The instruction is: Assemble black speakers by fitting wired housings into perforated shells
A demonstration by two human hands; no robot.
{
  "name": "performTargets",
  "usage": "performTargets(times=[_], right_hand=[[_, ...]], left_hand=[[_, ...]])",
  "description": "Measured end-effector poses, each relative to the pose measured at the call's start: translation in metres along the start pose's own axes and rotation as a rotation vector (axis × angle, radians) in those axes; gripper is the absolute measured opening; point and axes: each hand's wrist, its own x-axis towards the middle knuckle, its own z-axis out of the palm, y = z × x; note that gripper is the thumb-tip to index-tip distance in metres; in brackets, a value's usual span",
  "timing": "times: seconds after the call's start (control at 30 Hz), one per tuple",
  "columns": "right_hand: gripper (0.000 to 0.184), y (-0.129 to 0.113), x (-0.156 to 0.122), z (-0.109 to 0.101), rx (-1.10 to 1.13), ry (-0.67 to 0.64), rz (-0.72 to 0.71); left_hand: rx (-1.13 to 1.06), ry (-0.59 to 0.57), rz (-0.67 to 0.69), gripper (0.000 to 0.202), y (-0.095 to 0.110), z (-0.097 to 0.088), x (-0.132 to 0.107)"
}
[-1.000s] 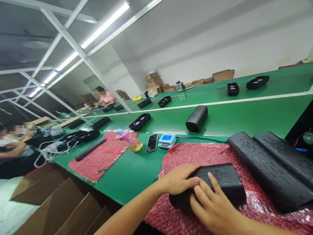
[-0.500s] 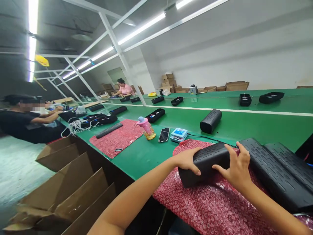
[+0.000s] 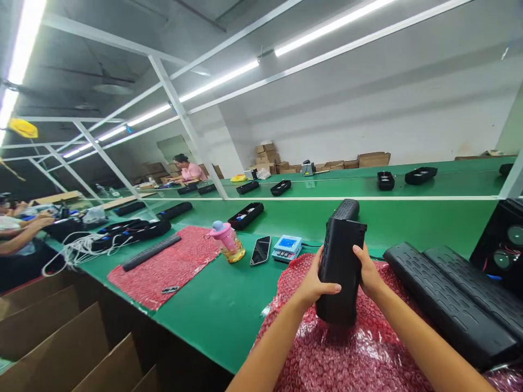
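Observation:
I hold a black speaker housing (image 3: 340,261) upright over a sheet of red bubble wrap (image 3: 347,348). My left hand (image 3: 314,283) grips its left side, fingers curled round the front. On the opposite side, my right hand (image 3: 368,272) is wrapped round the housing. Two long black grille covers (image 3: 449,299) lie on the wrap just right of my hands. Behind the housing's top, a black speaker (image 3: 347,207) rests on the green belt.
On the green bench (image 3: 220,305) sit a small blue meter (image 3: 287,247), a phone (image 3: 261,250), a pink bottle (image 3: 227,241) and another red wrap sheet (image 3: 163,267). Black trays (image 3: 245,215) ride the belt. People work at far left and at the back. Cardboard boxes (image 3: 61,348) stand below left.
Both hands have lifted the housing off the wrap and turned it from lying sideways to standing upright. The view has also swung.

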Motion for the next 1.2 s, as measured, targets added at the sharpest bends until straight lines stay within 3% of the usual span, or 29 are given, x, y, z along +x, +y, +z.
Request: performTargets(times=[0.2,0.4,0.53,0.67,0.8,0.93,1.03,1.2], right_hand=[[0.087,0.003,-0.005,-0.005,0.072,-0.008,0.015],[0.111,-0.007,-0.003,0.007,0.064,-0.046,0.062],[0.11,-0.014,0.005,-0.003,0.017,-0.005,0.035],[0.109,-0.014,0.006,-0.01,-0.085,-0.021,-0.051],[0.11,-0.007,-0.002,-0.001,-0.14,-0.118,-0.101],[0.111,0.005,-0.007,0.005,-0.059,-0.155,-0.174],[0.112,0.012,-0.006,0.002,0.005,-0.138,-0.22],[0.112,0.018,-0.006,-0.001,-0.037,-0.138,-0.288]], left_hand=[[-0.032,-0.078,0.038,0.108,-0.001,-0.006,0.003],[0.032,0.09,0.065,0.095,0.0,-0.005,0.005],[0.011,0.144,0.197,0.096,-0.01,0.011,0.019],[-0.064,0.103,0.271,0.099,-0.028,0.019,0.024],[-0.085,0.146,0.335,0.095,-0.045,0.012,0.015],[0.028,0.228,0.409,0.089,-0.049,0.005,0.008],[0.121,0.209,0.436,0.088,-0.047,0.004,0.011],[0.073,0.166,0.441,0.094,-0.053,0.001,0.014]])
